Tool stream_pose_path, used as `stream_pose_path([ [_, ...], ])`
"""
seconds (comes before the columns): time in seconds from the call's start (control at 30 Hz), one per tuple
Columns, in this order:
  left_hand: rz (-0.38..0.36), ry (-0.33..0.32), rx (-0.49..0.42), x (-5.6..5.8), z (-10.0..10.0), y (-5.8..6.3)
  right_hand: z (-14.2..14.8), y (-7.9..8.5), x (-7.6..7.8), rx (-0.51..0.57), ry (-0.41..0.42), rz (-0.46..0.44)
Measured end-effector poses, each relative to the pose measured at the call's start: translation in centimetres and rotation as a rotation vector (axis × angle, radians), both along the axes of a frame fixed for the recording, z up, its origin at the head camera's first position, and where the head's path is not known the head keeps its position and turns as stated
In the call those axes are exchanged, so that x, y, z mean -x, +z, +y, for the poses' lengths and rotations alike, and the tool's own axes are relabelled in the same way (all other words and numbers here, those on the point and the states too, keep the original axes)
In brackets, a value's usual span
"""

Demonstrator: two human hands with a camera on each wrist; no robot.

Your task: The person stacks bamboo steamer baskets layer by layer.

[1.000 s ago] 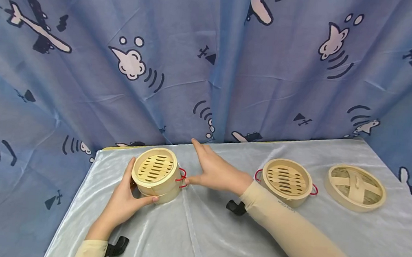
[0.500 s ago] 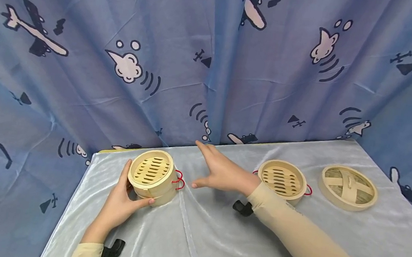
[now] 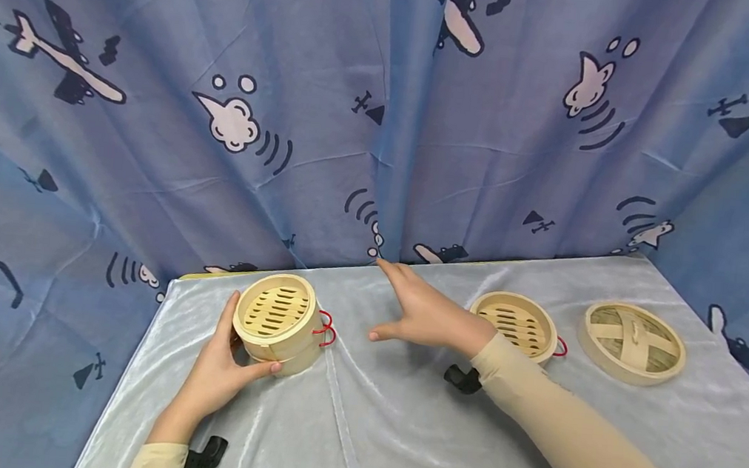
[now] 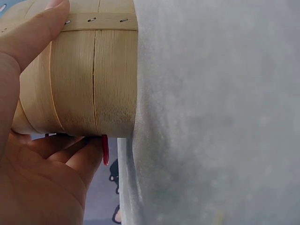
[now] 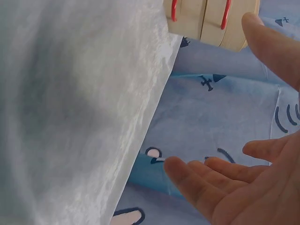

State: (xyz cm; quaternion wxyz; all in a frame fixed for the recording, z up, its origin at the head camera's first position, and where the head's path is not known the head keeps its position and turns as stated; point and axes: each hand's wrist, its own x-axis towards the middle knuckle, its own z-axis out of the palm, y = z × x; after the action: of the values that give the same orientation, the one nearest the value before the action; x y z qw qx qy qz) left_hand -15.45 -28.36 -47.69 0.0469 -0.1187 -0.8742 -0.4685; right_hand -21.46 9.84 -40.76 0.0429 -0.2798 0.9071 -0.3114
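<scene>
On the left of the table stands a stack of two small bamboo steamer baskets (image 3: 290, 353), upright, with red loop handles on its right side. My left hand (image 3: 215, 369) grips this stack, thumb on the near side and fingers around the far left side. In the left wrist view the thumb presses the bamboo wall (image 4: 75, 79), and the fingertips are partly hidden behind it. To the right of the stack my right hand (image 3: 431, 313) hovers apart from it, fingers extended and thumb spread. Nothing is in that hand; the right wrist view shows its fingers (image 5: 197, 187) straight.
Another bamboo steamer basket (image 3: 548, 331) with a slatted floor sits right of centre, partly hidden behind the right forearm. Farther right lies a round woven bamboo lid (image 3: 635, 346). A grey velvety cloth (image 3: 397, 429) covers the table; a blue patterned curtain (image 3: 328, 148) hangs behind.
My right hand has left the stack's red handles and moved right, away from it. The left hand still grips the stack, which has stayed in place. The head view has shifted slightly.
</scene>
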Motion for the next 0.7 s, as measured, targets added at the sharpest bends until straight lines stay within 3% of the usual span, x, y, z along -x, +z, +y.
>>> stream_pose_path([
  [0.5,-0.04,0.007,0.002,-0.5,0.5,-0.3,4.1,-1.1,-1.0,-0.025,-0.075,-0.021],
  [0.7,-0.031,0.007,0.018,-0.3,0.3,0.4,5.5,-1.1,-1.4,-0.027,-0.11,-0.007],
])
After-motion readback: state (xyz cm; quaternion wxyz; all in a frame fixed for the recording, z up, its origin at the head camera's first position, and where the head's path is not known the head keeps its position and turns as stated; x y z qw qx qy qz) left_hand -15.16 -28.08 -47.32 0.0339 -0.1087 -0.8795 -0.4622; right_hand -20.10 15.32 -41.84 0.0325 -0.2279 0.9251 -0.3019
